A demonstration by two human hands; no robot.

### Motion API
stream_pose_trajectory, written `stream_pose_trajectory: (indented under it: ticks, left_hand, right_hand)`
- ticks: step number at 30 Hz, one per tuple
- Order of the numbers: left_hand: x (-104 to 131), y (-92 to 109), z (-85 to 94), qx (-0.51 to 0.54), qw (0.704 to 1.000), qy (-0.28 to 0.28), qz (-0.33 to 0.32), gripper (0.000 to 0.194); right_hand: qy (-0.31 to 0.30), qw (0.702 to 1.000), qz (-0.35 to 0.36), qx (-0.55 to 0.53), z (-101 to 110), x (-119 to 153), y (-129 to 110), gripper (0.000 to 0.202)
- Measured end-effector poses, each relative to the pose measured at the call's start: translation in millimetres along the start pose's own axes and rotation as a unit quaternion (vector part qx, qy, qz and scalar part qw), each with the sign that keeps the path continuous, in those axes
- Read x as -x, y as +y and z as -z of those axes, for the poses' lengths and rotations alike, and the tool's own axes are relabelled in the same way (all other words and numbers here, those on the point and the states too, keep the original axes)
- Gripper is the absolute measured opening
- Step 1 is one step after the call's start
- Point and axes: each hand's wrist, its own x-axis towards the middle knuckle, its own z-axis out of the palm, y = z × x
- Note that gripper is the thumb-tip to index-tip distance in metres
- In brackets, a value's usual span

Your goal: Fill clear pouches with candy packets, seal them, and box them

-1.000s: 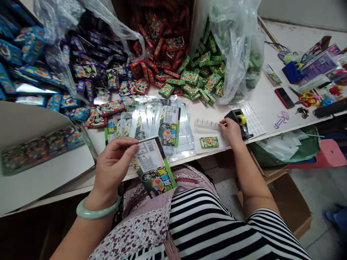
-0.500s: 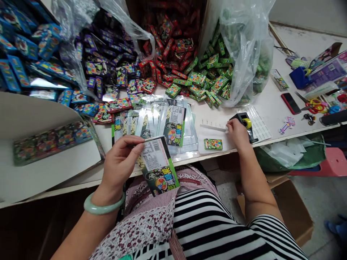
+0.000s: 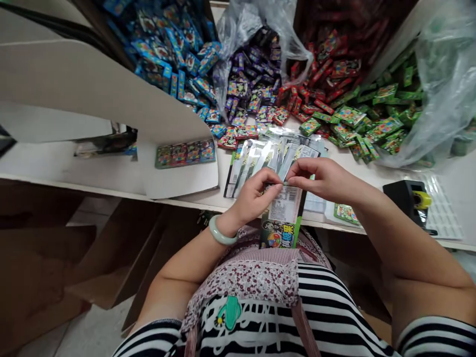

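A flat candy packet [image 3: 284, 223], black and green with a white barcode label, hangs below my hands at the table's front edge. My left hand [image 3: 260, 193], with a pale green bangle on the wrist, pinches its top edge between thumb and fingers. Meeting it there, my right hand [image 3: 316, 178] has thumb and forefinger closed on the same edge. Any small piece between those fingertips is too small to make out. Just behind lie several overlapping clear-fronted packets [image 3: 253, 158]. A small green box [image 3: 345, 213] is partly hidden by my right forearm.
Heaps of blue boxes [image 3: 182, 44], purple boxes [image 3: 256, 69], red boxes [image 3: 330, 64] and green boxes [image 3: 386, 119] line the back. A black tape dispenser [image 3: 401, 198] and a sticker sheet [image 3: 442, 208] lie right. A bent white card [image 3: 178, 183] stands left, near packed boxes [image 3: 186, 153].
My right hand has moved left from the white strip beside the tape dispenser to the packet's top edge. My left hand still holds the packet. The camera view has turned left.
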Motion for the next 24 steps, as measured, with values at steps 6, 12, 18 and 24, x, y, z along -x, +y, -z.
stream_pose_trajectory:
  ticks: [6, 12, 18, 24]
  left_hand:
    - [1.3, -3.2, 4.0, 0.019, 1.000, 0.014, 0.011, 0.018]
    - [5.2, -13.5, -0.2, -0.003, 0.998, 0.061, 0.001, 0.018]
    - [0.7, -15.1, 6.6, -0.035, 0.996, 0.014, -0.084, 0.022]
    - [-8.7, -12.2, 18.5, -0.056, 0.997, -0.046, -0.036, 0.014]
  right_hand:
    - [0.008, 0.999, -0.024, 0.038, -6.3, -10.7, 1.4, 0.021]
    - [0.002, 0.998, -0.032, 0.047, -6.5, -15.5, 1.9, 0.015]
    - [-0.065, 0.980, -0.095, -0.163, -16.1, -25.9, 18.2, 0.018]
    - [-0.097, 0.964, -0.189, -0.157, 7.2, -29.0, 55.9, 0.008]
